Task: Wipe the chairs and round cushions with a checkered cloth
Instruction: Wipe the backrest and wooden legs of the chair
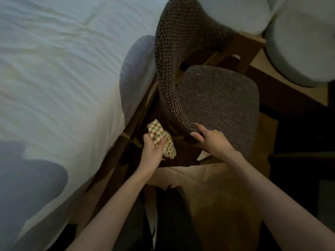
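Observation:
A chair (217,104) with a grey woven seat and a curved dark mesh backrest (168,84) stands beside the bed. My left hand (151,151) grips a bunched checkered cloth (161,137), held against the lower outer end of the backrest. My right hand (210,140) holds the near end of the backrest where it meets the seat, thumb on the outer side. A round pale cushion (301,49) sits at the top right, partly out of frame.
A bed with a white sheet (63,78) fills the left side, its wooden frame (112,171) close against the chair. A second pale cushion (233,13) lies at the top edge. Light floor (181,176) shows below the chair, with my dark-clothed legs (170,220).

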Motion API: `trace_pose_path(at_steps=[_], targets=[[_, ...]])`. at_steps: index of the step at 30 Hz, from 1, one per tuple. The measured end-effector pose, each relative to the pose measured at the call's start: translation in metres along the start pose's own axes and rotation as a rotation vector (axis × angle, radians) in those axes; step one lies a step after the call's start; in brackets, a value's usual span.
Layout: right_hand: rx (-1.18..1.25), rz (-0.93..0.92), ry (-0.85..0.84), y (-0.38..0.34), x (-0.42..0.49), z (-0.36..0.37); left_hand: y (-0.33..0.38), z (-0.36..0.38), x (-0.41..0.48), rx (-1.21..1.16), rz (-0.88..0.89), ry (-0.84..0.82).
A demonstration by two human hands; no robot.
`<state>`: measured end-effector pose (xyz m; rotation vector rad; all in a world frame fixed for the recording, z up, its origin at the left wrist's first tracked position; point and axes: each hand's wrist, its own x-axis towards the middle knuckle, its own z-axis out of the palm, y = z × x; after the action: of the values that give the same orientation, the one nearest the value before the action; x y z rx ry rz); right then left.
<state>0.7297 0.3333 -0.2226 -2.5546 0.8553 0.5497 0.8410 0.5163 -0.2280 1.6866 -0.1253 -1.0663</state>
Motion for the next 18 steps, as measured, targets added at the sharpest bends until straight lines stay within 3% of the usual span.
trace_pose_path(at_steps=[7,11,14,18], targets=[[-0.153,0.04,0.379,0.0,-0.004,0.021,-0.049,0.034,0.038,-0.049,0.016,-0.241],[-0.167,-0.022,0.507,0.006,0.0,0.033,-0.092,0.076,0.062,-0.021,0.153,-0.402],[-0.175,-0.067,0.571,0.01,0.003,0.038,-0.124,0.1,0.081,-0.016,0.321,-0.405],[-0.236,-0.073,0.662,0.013,0.008,0.043,-0.151,0.115,0.114,0.188,0.669,-0.202]])
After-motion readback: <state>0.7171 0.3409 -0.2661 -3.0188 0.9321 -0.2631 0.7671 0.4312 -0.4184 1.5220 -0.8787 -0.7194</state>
